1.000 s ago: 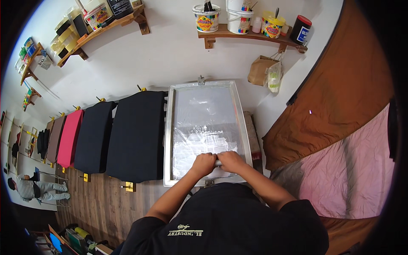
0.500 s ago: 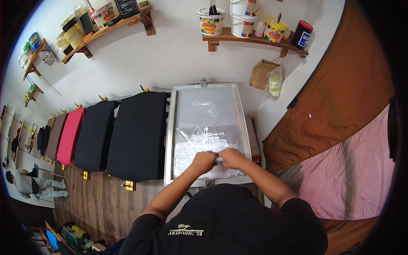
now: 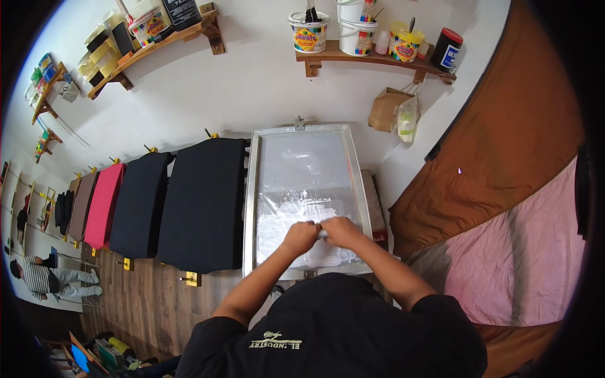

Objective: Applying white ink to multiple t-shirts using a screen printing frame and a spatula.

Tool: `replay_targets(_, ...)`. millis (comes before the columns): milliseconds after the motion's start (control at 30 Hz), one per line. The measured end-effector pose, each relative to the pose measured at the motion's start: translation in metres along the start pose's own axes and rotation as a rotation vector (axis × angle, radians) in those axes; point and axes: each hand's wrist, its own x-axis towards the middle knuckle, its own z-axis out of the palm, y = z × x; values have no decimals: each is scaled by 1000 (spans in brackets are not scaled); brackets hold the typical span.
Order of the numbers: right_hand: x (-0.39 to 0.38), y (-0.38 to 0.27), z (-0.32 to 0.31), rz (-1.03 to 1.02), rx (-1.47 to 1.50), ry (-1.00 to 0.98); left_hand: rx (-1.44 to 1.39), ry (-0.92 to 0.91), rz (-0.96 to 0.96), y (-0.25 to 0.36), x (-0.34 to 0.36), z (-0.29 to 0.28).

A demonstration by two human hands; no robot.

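A screen-printing frame (image 3: 250, 201) with silver metal edges lies in front of me. Its pale grey mesh (image 3: 301, 165) carries whitish, shiny smears on the near half. Over that near part, my left hand (image 3: 300, 238) and my right hand (image 3: 341, 232) are closed side by side on what looks like a squeegee (image 3: 323, 234). Only a light grey bit of it shows between my fists; its blade is hidden. Clamps hold the frame at its far (image 3: 299, 123) and near ends.
Left of the frame runs a row of boards covered in black (image 3: 201, 205), navy (image 3: 140, 205), pink (image 3: 105, 205) and brown cloth. A wall shelf (image 3: 378, 58) bears ink buckets. Brown and pink sheets (image 3: 504, 164) hang at right. Another person (image 3: 47, 277) is far left.
Both fists have shifted slightly away from me over the mesh, still gripping the squeegee. The whole view has tilted a little.
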Motion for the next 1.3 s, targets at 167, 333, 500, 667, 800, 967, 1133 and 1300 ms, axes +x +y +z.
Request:
replay_targets(167,-37,-25,7,-23,70,-27,-27,-13,16,26,-37,2)
replay_targets(333,-45,-31,-3,-11,107,-88,-71,-33,11,35,-42,-12)
replay_targets(500,-21,-14,-19,3,86,-42,-51,-43,-40,22,-13,-24)
replay_targets(667,15,10,-20,12,17,75,0,84,-79,-4,25,-17)
replay_targets(800,15,15,-12,7,29,101,-11,38,-56,-7,24,-6)
replay_targets(967,-23,-11,8,-7,92,70,-16,13,-1,14,-18,3)
replay_targets(1133,-42,-29,8,-7,128,12,-70,-20,-29,31,-46,-5)
replay_targets(1300,-21,-16,-7,12,105,-124,-65,-86,-41,16,-23,-15)
